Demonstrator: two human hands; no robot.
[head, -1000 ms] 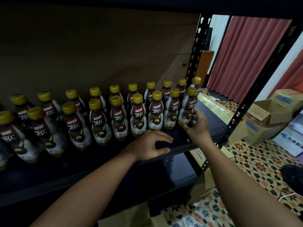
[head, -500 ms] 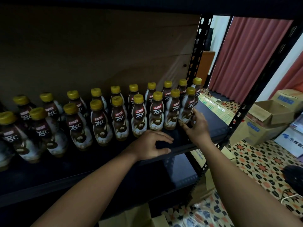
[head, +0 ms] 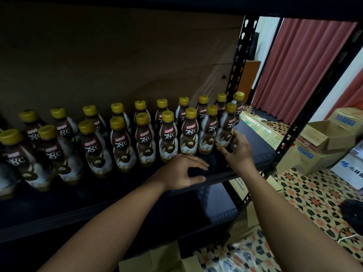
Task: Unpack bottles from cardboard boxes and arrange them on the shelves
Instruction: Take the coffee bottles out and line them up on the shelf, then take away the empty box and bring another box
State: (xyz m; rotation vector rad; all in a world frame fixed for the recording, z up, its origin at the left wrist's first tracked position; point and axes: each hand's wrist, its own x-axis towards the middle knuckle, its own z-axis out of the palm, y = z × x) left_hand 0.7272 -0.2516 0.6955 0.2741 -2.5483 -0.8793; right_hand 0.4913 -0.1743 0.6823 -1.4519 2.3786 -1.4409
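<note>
The end bottle [head: 225, 128] stands upright at the right end of the front row on the dark shelf [head: 253, 146], touching its neighbour at 9 o'clock. The right hand [head: 236, 149] holds it low down, its fingers [head: 234, 137] curled round the base from 3 o'clock and the thumb tucked under at 6 o'clock. It looks like a full plastic drink bottle: moderately heavy, stiff enough not to dent, with a glossy printed sleeve that is probably slippery. The waisted middle under the yellow cap would likely give the surest hold; pushing at the base, as here, should slide it without tipping it into the rows of bottles [head: 169, 134].

The left hand [head: 182, 171] rests on the shelf's front edge at 6 o'clock of the rows, fingers loosely spread, holding nothing.

The bottles at far 9 o'clock are dim and cut by the frame edge, so the count is uncertain. The back row is half hidden behind the front. Cardboard boxes [head: 322, 142] sit on the patterned floor at 3 o'clock; whether they hold anything cannot be seen.
</note>
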